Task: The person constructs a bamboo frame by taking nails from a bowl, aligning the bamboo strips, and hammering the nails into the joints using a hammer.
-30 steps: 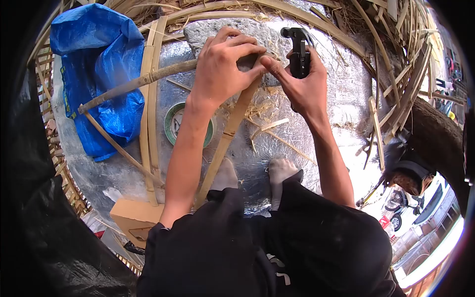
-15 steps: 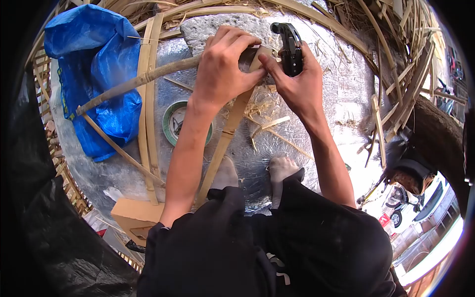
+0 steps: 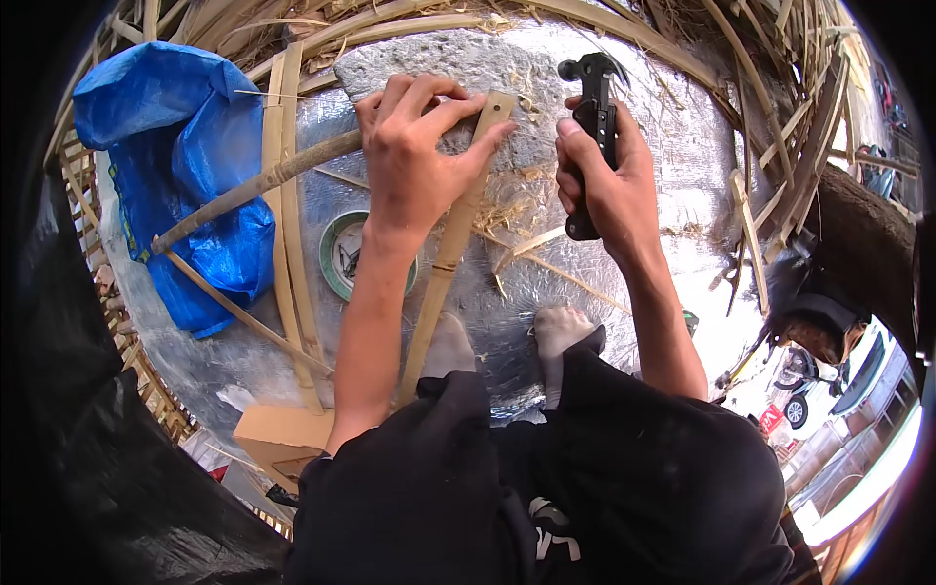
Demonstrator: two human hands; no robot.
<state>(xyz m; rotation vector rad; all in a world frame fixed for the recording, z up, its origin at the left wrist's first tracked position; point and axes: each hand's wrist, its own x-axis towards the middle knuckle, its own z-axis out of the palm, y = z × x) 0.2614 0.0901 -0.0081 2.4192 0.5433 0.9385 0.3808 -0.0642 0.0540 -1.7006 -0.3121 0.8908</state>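
Observation:
My left hand is closed around the upper end of a flat bamboo strip, thumb on one side and fingertips on the other. A small dark spot, a hole or a nail head, shows near the strip's tip. That end rests at the rough grey stone slab. A rounder bamboo stick runs leftward from under my left hand; its far end meets a thin stick. In my right hand is a black multi-tool hammer, held upright by its handle, apart from the strip.
A green-rimmed bowl holding small nail-like pieces sits left of the strip. Beyond it lie long bamboo strips and a blue tarpaulin bag. A cardboard box stands at lower left. Shavings litter the silvery mat.
My right hand has drawn the hammer down and to the right, away from the strip, and turned its head upright. My left hand has shifted slightly left and down, exposing the strip's tip.

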